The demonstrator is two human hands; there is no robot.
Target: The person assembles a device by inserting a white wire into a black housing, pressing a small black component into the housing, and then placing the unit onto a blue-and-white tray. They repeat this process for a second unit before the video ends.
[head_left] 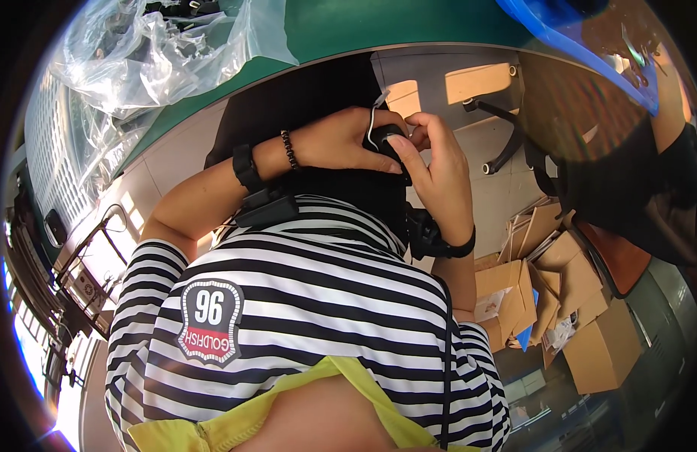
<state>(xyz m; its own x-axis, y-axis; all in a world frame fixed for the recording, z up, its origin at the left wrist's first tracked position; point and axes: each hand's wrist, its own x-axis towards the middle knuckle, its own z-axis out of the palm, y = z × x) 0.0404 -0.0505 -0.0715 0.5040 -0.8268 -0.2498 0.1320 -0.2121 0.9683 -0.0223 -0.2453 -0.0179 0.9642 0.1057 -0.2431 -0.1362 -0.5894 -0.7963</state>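
Both grips closed on one small black device (384,139): left hand (337,143) covers it from the side, right hand (439,169) pinches its edge. Device sits against dark fabric (348,188) below the green counter (378,26). Cardboard boxes (544,294) lie on the floor.

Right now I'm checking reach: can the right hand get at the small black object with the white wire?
Probably yes: the right hand already has its fingers on the small black object, which the left hand also grips; nothing lies between.
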